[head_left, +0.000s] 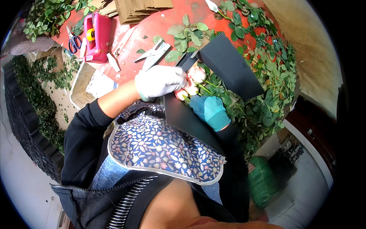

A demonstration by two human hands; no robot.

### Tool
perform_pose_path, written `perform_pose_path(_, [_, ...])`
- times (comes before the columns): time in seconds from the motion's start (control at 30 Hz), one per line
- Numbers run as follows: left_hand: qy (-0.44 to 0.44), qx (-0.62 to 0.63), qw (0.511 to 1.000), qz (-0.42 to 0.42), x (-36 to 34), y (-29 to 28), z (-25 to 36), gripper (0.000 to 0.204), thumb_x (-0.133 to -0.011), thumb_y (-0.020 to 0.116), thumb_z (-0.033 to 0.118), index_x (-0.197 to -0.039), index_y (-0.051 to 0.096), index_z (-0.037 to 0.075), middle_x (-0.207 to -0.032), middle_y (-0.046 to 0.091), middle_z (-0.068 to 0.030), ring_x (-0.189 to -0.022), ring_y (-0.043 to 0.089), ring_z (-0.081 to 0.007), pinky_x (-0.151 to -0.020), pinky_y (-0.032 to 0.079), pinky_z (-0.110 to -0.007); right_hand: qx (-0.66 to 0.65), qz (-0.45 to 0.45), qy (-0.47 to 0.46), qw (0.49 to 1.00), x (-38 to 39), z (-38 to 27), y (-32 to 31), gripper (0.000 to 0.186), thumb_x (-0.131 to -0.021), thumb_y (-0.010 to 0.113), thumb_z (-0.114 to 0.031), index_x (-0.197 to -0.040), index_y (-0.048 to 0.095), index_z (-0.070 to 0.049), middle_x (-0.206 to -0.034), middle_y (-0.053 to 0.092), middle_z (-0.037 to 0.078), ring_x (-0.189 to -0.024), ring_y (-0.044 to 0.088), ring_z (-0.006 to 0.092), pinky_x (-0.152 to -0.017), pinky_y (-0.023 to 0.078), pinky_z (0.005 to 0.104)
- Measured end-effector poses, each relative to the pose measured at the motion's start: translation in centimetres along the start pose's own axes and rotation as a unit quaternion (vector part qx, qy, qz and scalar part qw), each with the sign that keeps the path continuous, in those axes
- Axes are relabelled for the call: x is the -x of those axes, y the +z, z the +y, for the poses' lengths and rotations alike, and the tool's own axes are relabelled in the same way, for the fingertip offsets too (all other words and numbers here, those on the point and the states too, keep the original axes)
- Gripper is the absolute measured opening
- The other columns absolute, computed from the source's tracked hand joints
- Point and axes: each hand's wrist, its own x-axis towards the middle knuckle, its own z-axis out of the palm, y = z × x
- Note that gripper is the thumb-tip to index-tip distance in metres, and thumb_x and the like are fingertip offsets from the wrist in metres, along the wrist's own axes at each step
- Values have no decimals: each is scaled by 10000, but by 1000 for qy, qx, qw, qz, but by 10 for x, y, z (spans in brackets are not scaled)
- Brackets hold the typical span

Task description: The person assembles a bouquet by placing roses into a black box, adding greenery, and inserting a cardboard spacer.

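Several pale pink roses [197,74] lie with their blooms toward the left in a black corrugated wrapping sheet [230,66]. The sheet's smooth dark side [190,118] spreads beneath them and over my apron. My left hand [160,81], in a white glove, is closed at the blooms' left side, its curled fingertips against the petals and the sheet's edge. What it pinches is hidden. My right hand [209,110], in a teal glove, is closed around the roses just below the blooms. Green leafy stems [228,95] run rightward past it.
On the red table lie a pink tape dispenser [98,38], scissors [73,41], a silver stapler-like tool [154,54] and brown cardboard sheets [133,9]. Cut rose leaves [276,68] heap along the right edge. A green bundle [263,181] stands at lower right.
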Motion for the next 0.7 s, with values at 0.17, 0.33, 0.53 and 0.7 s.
perform_pose_path(0.17, [78,68,990,-98,5,-15,4,301,-882,518,29,-1112,707,76,-1128,698,-122,-1046,671,-308,-911,538,-369,-14,12,-9,1000,2,-2,-7,230,-905,551,-284,-877,649,-77,-776,676,192,-691,665,392,-594,510,516])
perform_pose_path(0.33, [18,-30,983,-182,0,-14,4,319,-822,545,49,-1083,720,102,-1142,704,-66,-1069,667,-240,-892,551,-358,-45,81,-77,993,16,4,-16,239,-912,581,-313,-946,608,-78,-737,666,175,-652,649,385,-569,496,503])
perform_pose_path(0.53, [-46,-45,978,-199,1,-9,6,326,-818,546,46,-1072,731,134,-1142,705,-43,-1066,667,-240,-892,554,-352,71,126,-5,989,12,4,-7,242,-915,599,-308,-926,553,-71,-646,639,157,-575,650,327,-512,490,462])
perform_pose_path(0.7, [-86,-41,970,-226,-1,-7,5,318,-826,540,47,-1072,728,120,-1127,709,-59,-1061,670,-244,-906,548,-353,71,189,-39,979,-6,-5,-15,154,-891,615,-226,-822,558,-101,-602,575,116,-510,594,295,-462,440,441])
